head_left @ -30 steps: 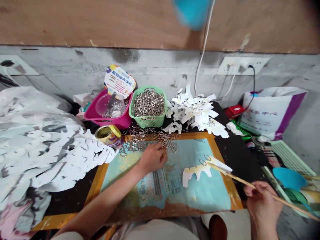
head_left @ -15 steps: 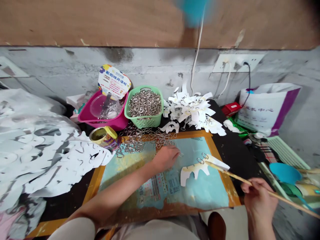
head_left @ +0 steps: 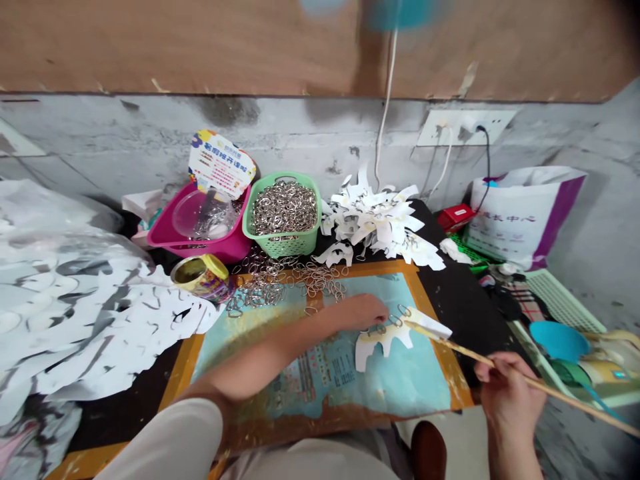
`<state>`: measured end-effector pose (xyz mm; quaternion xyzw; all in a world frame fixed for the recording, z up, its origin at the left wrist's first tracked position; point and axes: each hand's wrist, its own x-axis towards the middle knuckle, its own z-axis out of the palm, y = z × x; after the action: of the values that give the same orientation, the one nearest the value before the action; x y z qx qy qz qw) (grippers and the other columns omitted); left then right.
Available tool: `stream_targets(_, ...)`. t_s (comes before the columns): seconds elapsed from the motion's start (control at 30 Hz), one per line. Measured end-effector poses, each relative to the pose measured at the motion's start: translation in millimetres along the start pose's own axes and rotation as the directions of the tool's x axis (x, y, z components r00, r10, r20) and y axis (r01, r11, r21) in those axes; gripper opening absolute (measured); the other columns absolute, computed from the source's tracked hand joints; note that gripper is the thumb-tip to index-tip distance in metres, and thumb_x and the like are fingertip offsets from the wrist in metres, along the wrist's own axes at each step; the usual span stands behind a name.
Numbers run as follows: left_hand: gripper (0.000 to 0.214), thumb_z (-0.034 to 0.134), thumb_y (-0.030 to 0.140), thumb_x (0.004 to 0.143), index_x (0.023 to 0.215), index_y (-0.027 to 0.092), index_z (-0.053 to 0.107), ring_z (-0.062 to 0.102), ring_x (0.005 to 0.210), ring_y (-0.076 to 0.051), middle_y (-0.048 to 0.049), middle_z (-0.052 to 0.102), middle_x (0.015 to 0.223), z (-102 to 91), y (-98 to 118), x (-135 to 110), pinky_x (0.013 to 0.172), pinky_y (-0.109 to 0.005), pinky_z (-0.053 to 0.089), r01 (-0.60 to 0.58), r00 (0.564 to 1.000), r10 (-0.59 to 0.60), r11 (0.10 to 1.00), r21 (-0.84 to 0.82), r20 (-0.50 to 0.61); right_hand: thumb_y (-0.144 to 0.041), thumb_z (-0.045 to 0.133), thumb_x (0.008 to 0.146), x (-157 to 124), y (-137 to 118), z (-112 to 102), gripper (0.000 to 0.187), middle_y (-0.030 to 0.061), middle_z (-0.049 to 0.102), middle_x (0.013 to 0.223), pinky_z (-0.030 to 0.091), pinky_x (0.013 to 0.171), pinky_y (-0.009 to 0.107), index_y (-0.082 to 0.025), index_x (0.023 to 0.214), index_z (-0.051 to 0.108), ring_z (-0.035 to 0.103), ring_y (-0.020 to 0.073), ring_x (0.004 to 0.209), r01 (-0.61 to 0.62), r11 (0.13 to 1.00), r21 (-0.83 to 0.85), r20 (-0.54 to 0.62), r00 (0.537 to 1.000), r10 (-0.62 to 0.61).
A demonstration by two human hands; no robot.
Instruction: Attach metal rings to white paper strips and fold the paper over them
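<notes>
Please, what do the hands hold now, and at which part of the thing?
The right hand grips a long wooden stick well behind its tip. Whether the left hand holds anything cannot be told.

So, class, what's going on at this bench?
A person is working at a cluttered bench. Their left hand lies on a blue printed mat, just beside metal rings on a white paper cut-out. Their right hand grips a wooden stick that reaches over the cut-out. More rings lie loose along the mat's far edge, and a green basket is full of them.
</notes>
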<state>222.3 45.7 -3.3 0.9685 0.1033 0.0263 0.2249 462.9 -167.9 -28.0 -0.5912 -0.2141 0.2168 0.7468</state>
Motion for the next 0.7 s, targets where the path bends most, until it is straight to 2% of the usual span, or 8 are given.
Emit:
stream_targets(0.13,0.020,0.050,0.015,0.097,0.085,0.015,0.066,0.063,0.086,-0.020,-0.0075,0.067,0.087,2.8,7,-1,0.077,-0.027,0.048,0.028,0.998,-0.020,0.991,0.128,-0.066,-0.019,0.070,0.065,1,-1,0,0.007,-0.0013,0.059,0.052,0.037,0.040,0.022,-0.015,0.068,0.065,0.052,0.0118,0.040,0.011,1.000,-0.004,0.011,1.000,-0.011)
stream_targets(0.23,0.023,0.042,0.008,0.097,0.099,0.011,0.065,0.060,0.096,-0.024,-0.0136,0.065,0.099,11.3,28,-6,0.084,-0.034,0.049,0.046,0.991,-0.017,0.975,0.216,-0.132,-0.020,0.070,0.065,2,-1,0,0.008,-0.0010,0.058,0.052,0.037,0.040,0.022,-0.015,0.067,0.065,0.051,0.0122,0.040,0.015,1.000,-0.007,0.014,1.000,-0.014)
stream_targets(0.3,0.022,0.043,0.008,0.096,0.105,0.009,0.063,0.059,0.097,-0.025,-0.0147,0.064,0.102,24.4,50,-9,0.086,-0.036,0.048,0.010,0.989,0.028,0.968,0.252,-0.149,-0.019,0.071,0.064,2,-1,0,0.008,-0.0011,0.058,0.051,0.037,0.040,0.022,-0.015,0.067,0.065,0.051,0.0120,0.040,0.008,1.000,-0.002,0.014,1.000,-0.008)
stream_targets(0.37,0.017,0.047,0.010,0.093,0.098,0.010,0.063,0.060,0.089,-0.023,-0.0113,0.064,0.093,42.9,73,-10,0.080,-0.034,0.048,-0.063,0.985,0.105,0.958,0.281,-0.137,-0.019,0.071,0.063,3,0,-1,0.009,-0.0013,0.058,0.051,0.037,0.040,0.022,-0.014,0.067,0.064,0.051,0.0118,0.040,0.005,1.000,0.000,0.015,1.000,-0.005)
stream_targets(0.4,0.017,0.047,0.011,0.094,0.093,0.010,0.063,0.060,0.082,-0.022,-0.0108,0.063,0.088,52.8,83,-9,0.075,-0.033,0.048,-0.121,0.972,0.179,0.935,0.332,-0.150,-0.020,0.071,0.063,3,0,-1,0.009,-0.0015,0.058,0.051,0.037,0.040,0.022,-0.014,0.067,0.064,0.051,0.0117,0.040,0.006,1.000,-0.001,0.015,1.000,-0.006)
stream_targets(0.47,0.017,0.047,0.013,0.094,0.093,0.008,0.063,0.061,0.083,-0.023,-0.0148,0.065,0.093,70.0,100,-6,0.074,-0.034,0.047,-0.109,0.951,0.218,0.898,0.426,-0.217,-0.020,0.071,0.064,1,0,-1,0.009,-0.0019,0.058,0.052,0.037,0.040,0.022,-0.014,0.067,0.064,0.051,0.0115,0.040,0.011,1.000,-0.009,0.013,1.000,-0.011)
stream_targets(0.6,0.024,0.049,0.016,0.093,0.109,0.004,0.061,0.062,0.100,-0.028,-0.0238,0.065,0.111,83.7,114,2,0.087,-0.038,0.047,0.020,0.945,0.151,0.859,0.512,-0.291,-0.020,0.070,0.065,0,2,-1,0.008,-0.0022,0.059,0.053,0.037,0.041,0.023,-0.015,0.069,0.065,0.051,0.0118,0.041,0.010,1.000,-0.017,0.015,1.000,-0.010)
stream_targets(0.7,0.027,0.049,0.019,0.093,0.114,0.004,0.059,0.063,0.099,-0.029,-0.0229,0.066,0.106,81.9,117,6,0.082,-0.037,0.049,0.055,0.960,0.087,0.875,0.481,-0.268,-0.019,0.068,0.063,10,3,-2,0.008,-0.0027,0.059,0.053,0.036,0.040,0.023,-0.015,0.067,0.063,0.051,0.0121,0.040,0.050,0.999,0.003,-0.088,0.995,-0.049)
